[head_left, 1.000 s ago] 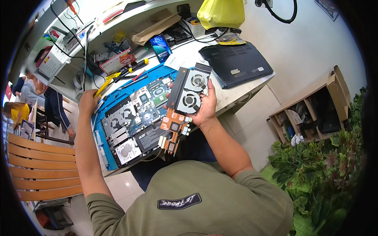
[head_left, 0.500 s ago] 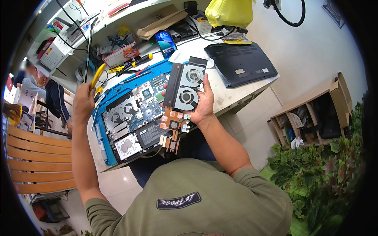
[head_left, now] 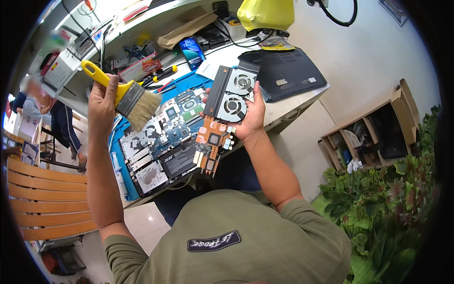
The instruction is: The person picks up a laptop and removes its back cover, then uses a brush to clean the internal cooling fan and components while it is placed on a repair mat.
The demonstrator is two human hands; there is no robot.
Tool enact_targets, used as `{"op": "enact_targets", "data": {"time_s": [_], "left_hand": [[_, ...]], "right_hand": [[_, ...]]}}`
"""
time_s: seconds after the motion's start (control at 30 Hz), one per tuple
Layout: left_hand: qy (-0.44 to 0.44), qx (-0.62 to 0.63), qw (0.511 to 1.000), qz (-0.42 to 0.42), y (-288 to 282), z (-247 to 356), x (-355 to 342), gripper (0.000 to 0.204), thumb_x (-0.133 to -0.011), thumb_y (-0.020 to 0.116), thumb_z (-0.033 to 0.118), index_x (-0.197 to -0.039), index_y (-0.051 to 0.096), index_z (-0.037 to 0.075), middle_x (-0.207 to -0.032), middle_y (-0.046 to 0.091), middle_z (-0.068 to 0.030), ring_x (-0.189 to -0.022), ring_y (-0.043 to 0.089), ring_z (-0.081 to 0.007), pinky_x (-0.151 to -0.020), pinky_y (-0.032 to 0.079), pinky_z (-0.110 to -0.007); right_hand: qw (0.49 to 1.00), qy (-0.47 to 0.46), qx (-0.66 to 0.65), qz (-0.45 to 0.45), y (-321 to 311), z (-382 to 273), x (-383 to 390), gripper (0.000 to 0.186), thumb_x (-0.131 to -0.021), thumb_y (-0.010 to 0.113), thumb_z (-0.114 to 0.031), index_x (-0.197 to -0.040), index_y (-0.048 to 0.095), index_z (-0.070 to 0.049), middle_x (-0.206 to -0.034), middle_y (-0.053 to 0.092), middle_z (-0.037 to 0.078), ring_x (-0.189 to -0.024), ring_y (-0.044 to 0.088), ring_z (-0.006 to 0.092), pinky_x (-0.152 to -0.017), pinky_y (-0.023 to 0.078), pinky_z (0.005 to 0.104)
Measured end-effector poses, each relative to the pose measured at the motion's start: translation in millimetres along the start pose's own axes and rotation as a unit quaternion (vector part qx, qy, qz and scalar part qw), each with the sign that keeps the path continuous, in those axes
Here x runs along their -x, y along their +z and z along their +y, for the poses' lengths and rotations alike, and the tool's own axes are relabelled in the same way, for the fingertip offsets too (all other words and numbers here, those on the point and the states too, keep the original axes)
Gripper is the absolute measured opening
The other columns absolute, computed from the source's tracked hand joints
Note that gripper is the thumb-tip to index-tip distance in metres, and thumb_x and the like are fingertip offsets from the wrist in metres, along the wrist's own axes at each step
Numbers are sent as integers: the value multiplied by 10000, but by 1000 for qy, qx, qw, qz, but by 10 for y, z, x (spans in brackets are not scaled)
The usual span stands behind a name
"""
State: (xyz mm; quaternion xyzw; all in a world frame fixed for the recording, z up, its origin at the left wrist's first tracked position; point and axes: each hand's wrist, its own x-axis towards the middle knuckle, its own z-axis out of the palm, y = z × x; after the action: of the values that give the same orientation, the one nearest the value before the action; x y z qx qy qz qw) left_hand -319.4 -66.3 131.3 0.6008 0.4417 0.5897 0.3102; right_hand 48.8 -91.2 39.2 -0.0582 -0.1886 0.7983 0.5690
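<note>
My left hand (head_left: pixel 101 102) is closed round a paintbrush (head_left: pixel 139 104) with a yellow handle, a dark metal band and pale bristles. It is raised over the left side of an opened laptop (head_left: pixel 177 130), whose circuit board, battery and drive lie bare. In my right hand (head_left: pixel 253 116) is a laptop cooling assembly (head_left: pixel 229 92): two round fans at its upper end and copper plates toward me. It hangs over the laptop's right side, a short way from the bristles, and the two do not touch. Under the laptop lies a blue work mat (head_left: pixel 124 176).
A black laptop cover (head_left: pixel 293 73) lies at the desk's right. A lit phone (head_left: pixel 191 52) leans at the back, beside a paper bag and a yellow plastic bag (head_left: pixel 265 14). At left are a slatted wooden bench (head_left: pixel 49 199) and a person farther off. Leafy plants (head_left: pixel 388 208) fill the lower right.
My left hand has turned the brush so its bristles now show, pointing toward the cooling assembly. The cooling assembly has shifted slightly up and to the right. The whole view has moved a little.
</note>
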Motion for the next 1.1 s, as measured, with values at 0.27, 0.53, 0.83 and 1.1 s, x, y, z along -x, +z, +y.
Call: {"op": "enact_targets", "data": {"time_s": [0.27,0.53,0.83,1.1], "left_hand": [[-180,328,927,-37,441,-211,133,388,-1139,603,241,-1456,566,20,-1318,704,-143,-1166,758,-247,-951,681,-427],[70,107,989,-68,402,195,513,413,-1028,759,62,-1428,662,33,-1238,771,-98,-1144,723,-164,-1023,557,-305],[194,21,968,-160,789,515,898,199,-951,791,-39,-1134,757,32,-1246,769,-123,-1151,730,-197,-1022,590,-357],[198,-41,974,-100,692,385,498,267,-942,786,-64,-1179,752,56,-1235,773,-80,-1152,738,-228,-1073,582,-393]], "right_hand": [[998,-14,-57,39,-100,-137,208,954,-1019,357,-833,-1568,520,-70,-1415,632,324,-1227,662,537,-1039,485,788],[991,101,-77,-29,4,343,254,925,-1061,280,-785,-1634,449,-78,-1489,578,346,-1307,620,548,-1093,440,804],[994,76,63,53,171,852,-68,942,-1047,271,-818,-1601,483,-87,-1466,626,257,-1295,668,424,-1104,516,675],[997,28,40,57,164,760,-217,969,-1040,285,-822,-1595,461,-48,-1472,625,247,-1252,682,451,-1059,512,738]]}}
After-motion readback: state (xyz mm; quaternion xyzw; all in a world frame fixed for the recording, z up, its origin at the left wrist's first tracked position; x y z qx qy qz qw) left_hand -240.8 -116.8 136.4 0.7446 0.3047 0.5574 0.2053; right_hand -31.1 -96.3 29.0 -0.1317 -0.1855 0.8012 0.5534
